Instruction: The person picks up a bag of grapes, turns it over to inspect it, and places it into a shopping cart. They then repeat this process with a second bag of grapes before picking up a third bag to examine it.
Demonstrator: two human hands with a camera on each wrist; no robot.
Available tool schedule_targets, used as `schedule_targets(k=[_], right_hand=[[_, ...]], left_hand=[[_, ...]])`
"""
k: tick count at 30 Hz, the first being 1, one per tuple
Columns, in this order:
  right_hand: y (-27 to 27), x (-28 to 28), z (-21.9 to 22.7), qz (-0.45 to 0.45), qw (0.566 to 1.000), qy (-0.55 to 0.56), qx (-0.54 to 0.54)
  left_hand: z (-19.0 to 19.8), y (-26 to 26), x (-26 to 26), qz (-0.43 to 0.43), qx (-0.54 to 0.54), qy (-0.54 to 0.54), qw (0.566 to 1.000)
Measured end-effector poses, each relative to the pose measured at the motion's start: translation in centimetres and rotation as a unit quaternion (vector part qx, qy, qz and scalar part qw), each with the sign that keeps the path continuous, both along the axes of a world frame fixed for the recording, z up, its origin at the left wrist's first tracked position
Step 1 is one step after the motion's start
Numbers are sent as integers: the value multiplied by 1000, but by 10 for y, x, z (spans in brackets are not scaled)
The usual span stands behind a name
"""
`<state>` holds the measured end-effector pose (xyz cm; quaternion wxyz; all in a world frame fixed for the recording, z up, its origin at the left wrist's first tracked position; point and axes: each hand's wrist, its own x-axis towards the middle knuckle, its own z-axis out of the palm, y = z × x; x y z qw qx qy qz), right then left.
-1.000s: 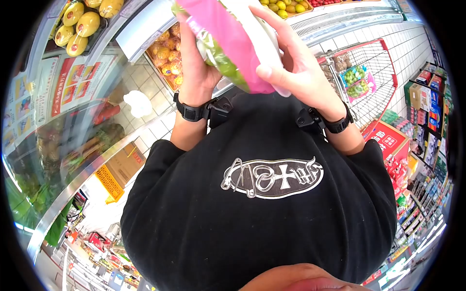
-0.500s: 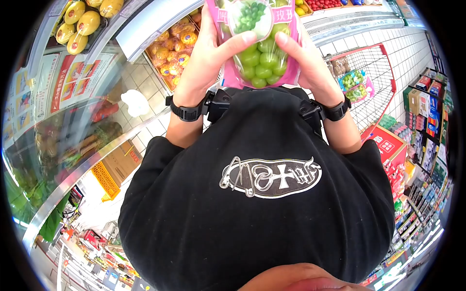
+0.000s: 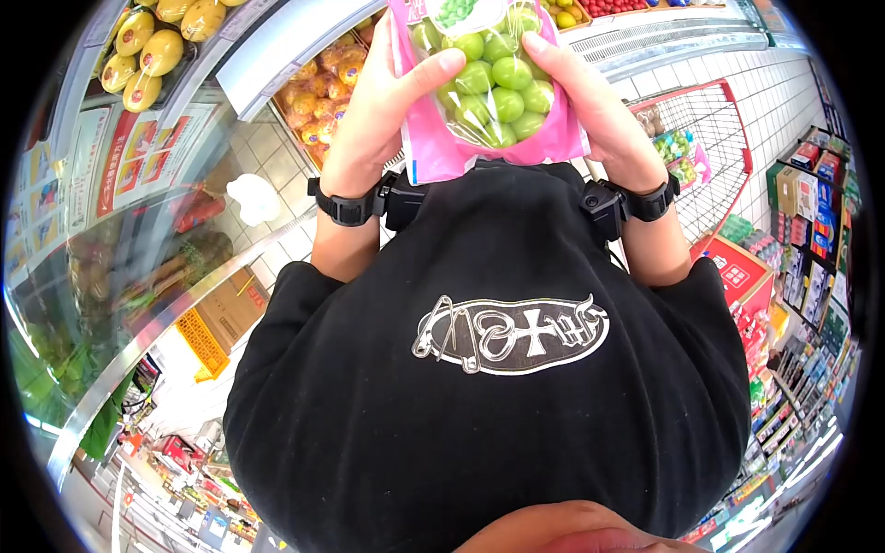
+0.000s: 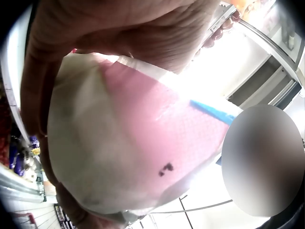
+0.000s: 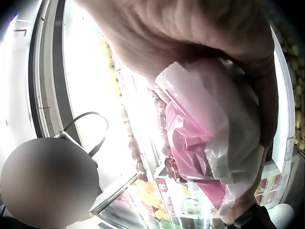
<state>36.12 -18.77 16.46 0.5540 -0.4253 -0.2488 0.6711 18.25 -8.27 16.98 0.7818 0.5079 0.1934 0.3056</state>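
Note:
Both hands hold a pink-edged clear bag of green grapes (image 3: 502, 88) at the top middle of the head view. The left hand (image 3: 383, 101) grips its left side and the right hand (image 3: 590, 106) its right side, each thumb pressed on the front and the other fingers mostly hidden behind. In the left wrist view the bag's pale and pink back (image 4: 143, 138) shows below the left hand (image 4: 119, 28). The right wrist view has the bag's crumpled pink and whitish side (image 5: 209, 129) under the right hand (image 5: 190, 33).
A wire shopping cart (image 3: 705, 152) with packed produce stands at the right. Wrapped orange fruit (image 3: 313, 101) fills a crate behind the left hand, and yellow melons (image 3: 161, 55) lie at the upper left. A red box (image 3: 737, 272) is right of the body.
The bag has turned from its side to show its grape-filled front, then tilted and shifted slightly. Both hands have moved with it, their thumbs now on the front.

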Motion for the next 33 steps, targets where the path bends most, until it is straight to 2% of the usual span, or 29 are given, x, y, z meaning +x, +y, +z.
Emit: schedule_targets(k=[1,4,5,7,8,10,12,13,14,16,17,20,22,24,26,28,29,33], right_hand=[[0,-1,-1,1,999,-27,26],[2,-6,3,-8,988,-119,101],[0,-8,5,-19,981,-155,118],[-6,-10,0,-38,968,-209,136],[-11,-8,-3,-42,953,-271,128],[-19,-12,-6,-73,937,-308,150],[-24,-18,5,-100,946,-286,117],[-24,-21,-2,-151,911,-360,130],[-26,-24,-7,-192,913,-337,126],[-29,-21,-11,-269,907,-298,128],[-35,-20,-8,-285,891,-337,100],[-47,-16,-26,-376,876,-291,83],[-59,-9,-35,-441,876,-174,86],[-85,4,-35,-424,903,6,68],[-121,21,-35,-397,908,130,38],[-146,29,-38,-464,867,170,59],[-161,35,-47,-472,856,192,85],[-214,74,-71,-455,825,287,174]], left_hand=[[-10,3,-1,-8,17,-13,1000],[-32,12,-3,-23,-43,-49,998],[-38,15,-4,-1,-81,-65,995],[-39,15,-3,6,-72,-64,995],[-39,11,-1,3,-71,-65,995],[-30,3,7,8,-47,-52,997],[-29,9,11,-53,-53,-1,997],[-25,6,19,-78,-26,4,997],[-22,3,27,-102,4,9,995],[-27,-1,44,-119,-4,1,993],[-29,-3,52,-126,-8,-3,992],[-28,-12,77,-167,27,-24,985],[-28,-14,88,-224,20,-6,974],[-30,-19,98,-251,-1,-16,968],[-41,-21,105,-286,55,16,957],[-23,-35,116,-363,-8,-4,932],[-24,-44,125,-363,-36,-24,931],[-32,-63,162,-433,-17,18,901]])
